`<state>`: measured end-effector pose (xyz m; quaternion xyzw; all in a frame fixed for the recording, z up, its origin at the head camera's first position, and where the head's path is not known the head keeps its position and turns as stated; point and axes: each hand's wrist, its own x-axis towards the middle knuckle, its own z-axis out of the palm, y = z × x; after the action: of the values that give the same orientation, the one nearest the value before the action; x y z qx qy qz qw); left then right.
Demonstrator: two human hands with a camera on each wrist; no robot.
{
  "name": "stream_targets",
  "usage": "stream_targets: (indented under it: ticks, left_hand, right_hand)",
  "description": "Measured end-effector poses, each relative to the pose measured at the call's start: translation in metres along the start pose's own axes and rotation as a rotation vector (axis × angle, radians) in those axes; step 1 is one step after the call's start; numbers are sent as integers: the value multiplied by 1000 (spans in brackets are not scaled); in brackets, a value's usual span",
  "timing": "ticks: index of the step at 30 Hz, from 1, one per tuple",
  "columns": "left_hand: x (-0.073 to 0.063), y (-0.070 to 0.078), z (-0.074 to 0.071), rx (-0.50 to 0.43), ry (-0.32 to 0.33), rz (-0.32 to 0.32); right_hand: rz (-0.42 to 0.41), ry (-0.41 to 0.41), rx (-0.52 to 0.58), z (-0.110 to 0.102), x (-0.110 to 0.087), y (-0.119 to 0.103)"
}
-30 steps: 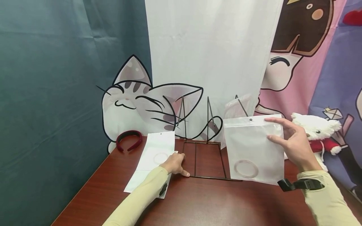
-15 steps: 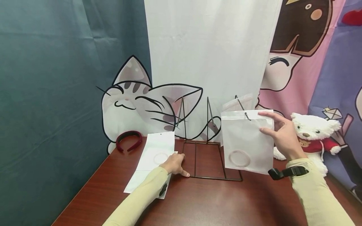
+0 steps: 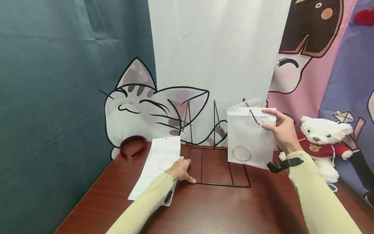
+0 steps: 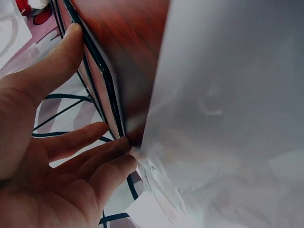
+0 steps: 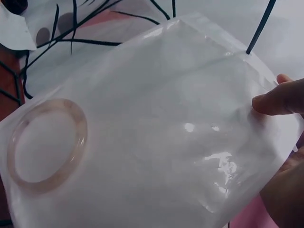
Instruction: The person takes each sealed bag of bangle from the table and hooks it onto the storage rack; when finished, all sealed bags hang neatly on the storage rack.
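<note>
My right hand pinches the upper right corner of a white zip bag between thumb and fingers. A pale pink bangle shows low inside the bag. The right hook of a black wire display rack passes through the bag's top hole, its tip sticking out in front. Another bag hangs farther back on that hook. At the rack's base, my left hand touches the left side, thumb and fingers spread along the wire in the left wrist view.
Left of the rack, a second white bag with a ring shape inside lies on the brown table, partly under my left forearm. A dark red headband sits behind it. On the right is a white teddy bear beside a blue ring.
My right hand has moved the bag back and left along the hook, so more of the hook now sticks out in front. My left hand stays in place.
</note>
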<state>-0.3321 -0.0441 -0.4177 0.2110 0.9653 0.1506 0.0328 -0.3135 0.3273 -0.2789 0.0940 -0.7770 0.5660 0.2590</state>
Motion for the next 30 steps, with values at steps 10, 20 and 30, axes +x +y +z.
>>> stream_targets:
  ticks: [10,20,30]
  left_hand:
    - [0,-1,1,7,11,7]
    - [0,0,1,-1,6,1]
    - [0,-2,1,4,15,17]
  right_hand:
    - [34,36,70,10,9,4]
    - [8,17,-74,8,1,10]
    - [-15,-30,-229,-5,-34,47]
